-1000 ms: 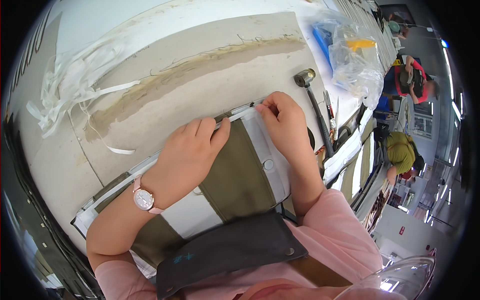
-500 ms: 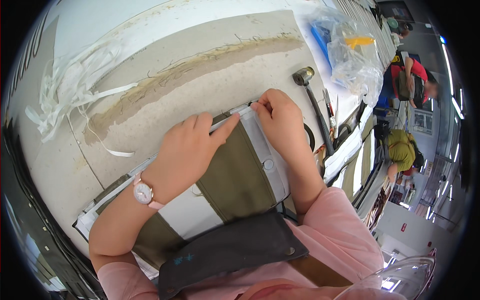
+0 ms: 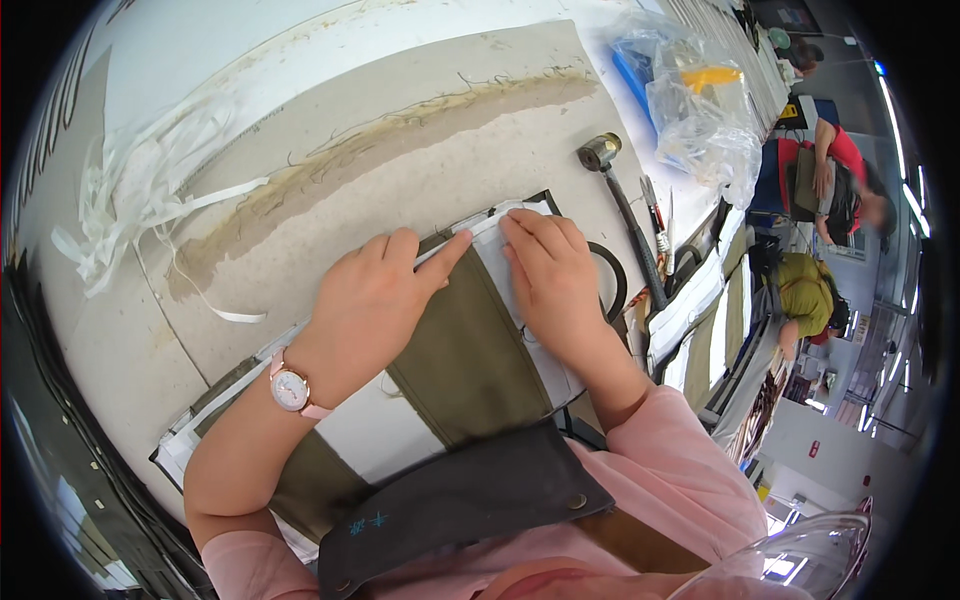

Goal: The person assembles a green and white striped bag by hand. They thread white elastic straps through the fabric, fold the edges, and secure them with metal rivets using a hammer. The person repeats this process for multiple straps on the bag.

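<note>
An olive-green and white fabric panel (image 3: 460, 350) with dark edging lies on the table in front of me. My left hand (image 3: 370, 290), a pink-strapped watch (image 3: 290, 389) at its wrist, rests on the panel's far edge. Its index finger is stretched along that edge and the other fingers bend over it. Near the far right corner, my right hand (image 3: 552, 275) lies on the panel's white end strip, fingers extended and close together. The fingers cover part of the edge beneath them. Beyond the right fingertips, the dark corner of the edging shows.
Right of the panel are a hammer (image 3: 625, 205), slim pen-like tools (image 3: 657, 220) and a black ring-shaped piece (image 3: 620, 275). A clear plastic bag (image 3: 700, 120) lies at the far right, white ribbon strips (image 3: 125, 215) at the left. Two people (image 3: 800, 295) are off to the right.
My right hand has gone from pinching at the far edge to lying flatter, fingers extended, a little nearer me. The panel's far right corner has come into sight. My left hand is almost unmoved.
</note>
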Tool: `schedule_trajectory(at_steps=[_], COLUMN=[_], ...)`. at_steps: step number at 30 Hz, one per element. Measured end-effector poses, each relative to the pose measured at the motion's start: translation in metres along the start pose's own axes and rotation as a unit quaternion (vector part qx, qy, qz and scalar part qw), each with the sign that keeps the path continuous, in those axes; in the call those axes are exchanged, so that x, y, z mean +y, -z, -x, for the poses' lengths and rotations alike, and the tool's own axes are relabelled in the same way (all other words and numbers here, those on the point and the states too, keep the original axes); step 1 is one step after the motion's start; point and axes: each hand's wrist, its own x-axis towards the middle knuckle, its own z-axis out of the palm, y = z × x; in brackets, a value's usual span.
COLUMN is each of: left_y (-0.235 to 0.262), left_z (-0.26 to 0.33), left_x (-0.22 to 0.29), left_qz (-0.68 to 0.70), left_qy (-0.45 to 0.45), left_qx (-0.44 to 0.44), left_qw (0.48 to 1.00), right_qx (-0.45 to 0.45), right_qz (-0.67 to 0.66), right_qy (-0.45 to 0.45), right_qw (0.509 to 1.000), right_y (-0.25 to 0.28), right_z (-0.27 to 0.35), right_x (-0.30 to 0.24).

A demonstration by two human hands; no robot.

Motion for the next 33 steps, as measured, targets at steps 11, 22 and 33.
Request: schedule_trajectory(at_steps=[11,22,33], left_y=[-0.006,0.056,0.099], left_z=[-0.001,0.104,0.278], left_x=[0.001,0.004,0.007], left_qz=[-0.023,-0.081,-0.136], left_qy=[-0.014,0.089,0.437], left_qx=[0.005,-0.052,0.086], left_qw=[1.0,0.991,0.885], right_qx=[-0.036,0.035,0.017], right_qz=[-0.026,-0.042,0.007], right_qy=[0.035,0.022,0.004], right_qw=[0.998,0.998,1.0], right_y=[-0.009,-0.012,-0.01], right_z=[0.009,0.011,0.013], right_x=[-0.018,0.011,0.02])
